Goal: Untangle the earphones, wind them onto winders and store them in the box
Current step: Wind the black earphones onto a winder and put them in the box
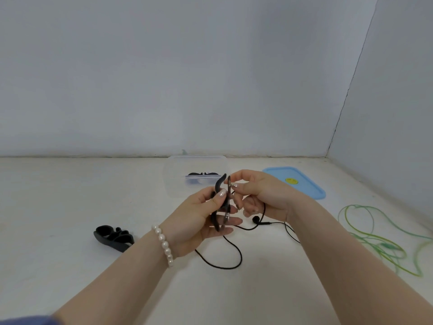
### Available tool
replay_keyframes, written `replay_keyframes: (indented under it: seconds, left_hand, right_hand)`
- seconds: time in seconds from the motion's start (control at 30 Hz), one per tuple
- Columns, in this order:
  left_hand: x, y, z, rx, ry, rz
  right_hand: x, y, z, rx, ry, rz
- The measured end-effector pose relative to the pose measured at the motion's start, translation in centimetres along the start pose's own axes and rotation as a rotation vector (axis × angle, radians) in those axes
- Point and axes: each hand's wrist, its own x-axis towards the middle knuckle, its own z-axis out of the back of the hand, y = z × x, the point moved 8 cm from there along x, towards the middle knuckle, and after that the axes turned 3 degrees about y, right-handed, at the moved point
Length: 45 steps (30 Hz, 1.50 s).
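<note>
Left hand [199, 216]: raised above the middle of the desk [70, 198], a pearl bracelet [164, 245] on the wrist. Thumb and fingers curled round a black winder [220, 184], which stands roughly upright; the thumb presses its near face, the lower fingers reach out under it.

Right hand [260, 195]: just beside the left, fingers bent. Thumb and forefinger pinch the black earphone cord at the winder's upper edge; the other fingers are curled loosely below. Whether the cord is already wrapped on the winder cannot be told.

Black earphones [255, 219]: one earbud hangs just below the right hand; the cord trails down onto the desk, forming a loop [234, 261] under the left wrist and a run towards the right forearm.

Second black winder [114, 238]: lying flat on the desk, left of the left forearm, apart from it.

Green earphones [365, 233]: loose tangle of cord near the desk's right edge, untouched.

Clear plastic box [173, 179]: open, at the desk's far edge against the wall, behind the hands. Contents: a dark object, seemingly a wound winder [202, 175]; detail unclear through the wall.

Blue lid [304, 184]: flat on the desk right of the box, yellow round sticker in its centre.
</note>
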Motion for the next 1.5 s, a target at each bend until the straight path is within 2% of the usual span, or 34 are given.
replay_keyframes:
  seconds: [0.1,0.3,0.53,0.7,0.97,1.13,1.33,1.5]
  left_hand:
    - [0.0,-0.4,0.6,-0.030,-0.072,-0.026]
    - [0.2,-0.3,2.3,0.124,-0.233,-0.046]
    - [0.6,0.4,1.6,0.160,-0.153,0.002]
    - [0.3,0.8,1.0,0.080,-0.051,0.064]
    - [0.3,0.5,3.2,-0.013,-0.239,0.037]
    - [0.4,0.8,3.6,-0.022,-0.252,0.073]
    - [0.5,0.9,3.5,0.086,-0.224,0.076]
    - [0.6,0.4,3.9,0.338,-0.285,-0.009]
  right_hand:
    - [0.1,-0.4,0.1,0.041,0.026,-0.036]
    - [-0.3,-1.3,0.4,-0.034,0.033,-0.155]
    - [-0.9,-0.7,0.3,0.001,0.019,-0.192]
    - [-0.5,-0.3,0.4,-0.211,-0.062,-0.126]
    - [-0.4,-0.4,0.9,-0.212,-0.070,-0.077]
    - [-0.4,-0.6,1.3,-0.082,-0.050,-0.069]
    - [-0.3,-1.4,2.0,0.100,-0.097,-0.106]
    - [-0.2,-1.7,2.2,-0.022,-0.152,-0.152]
